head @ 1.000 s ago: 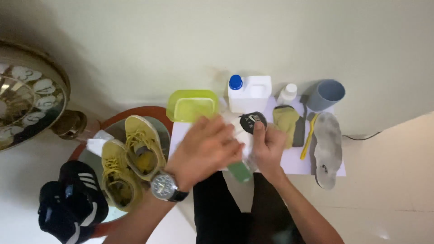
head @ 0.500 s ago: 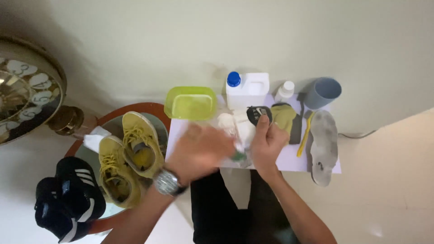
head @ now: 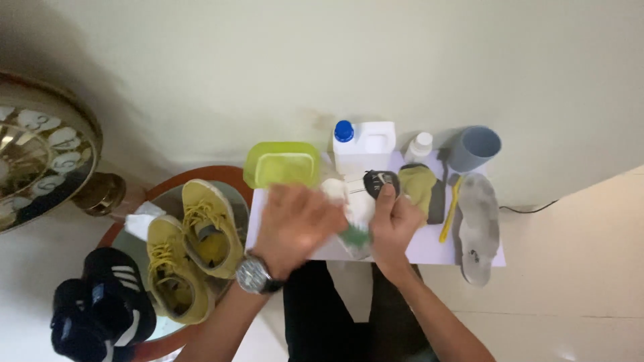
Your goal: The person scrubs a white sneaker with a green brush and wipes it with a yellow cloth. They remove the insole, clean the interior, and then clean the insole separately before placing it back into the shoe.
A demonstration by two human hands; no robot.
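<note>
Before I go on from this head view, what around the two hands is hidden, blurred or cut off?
- White item with a green part, head view: mostly hidden between the left hand and right hand; its kind cannot be told.
- Left hand: motion-blurred, so its grip is unclear.
- Small dark object: partly covered by the right fingertips.
- Black shoes: cut off by the bottom edge.
- Clock: cut off by the left edge.

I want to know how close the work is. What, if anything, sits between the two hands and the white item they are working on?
Nothing visible does. The left hand lies over the white item and the right hand touches it from the other side. A green piece shows between the hands; the blurred grip cannot be judged.
</note>
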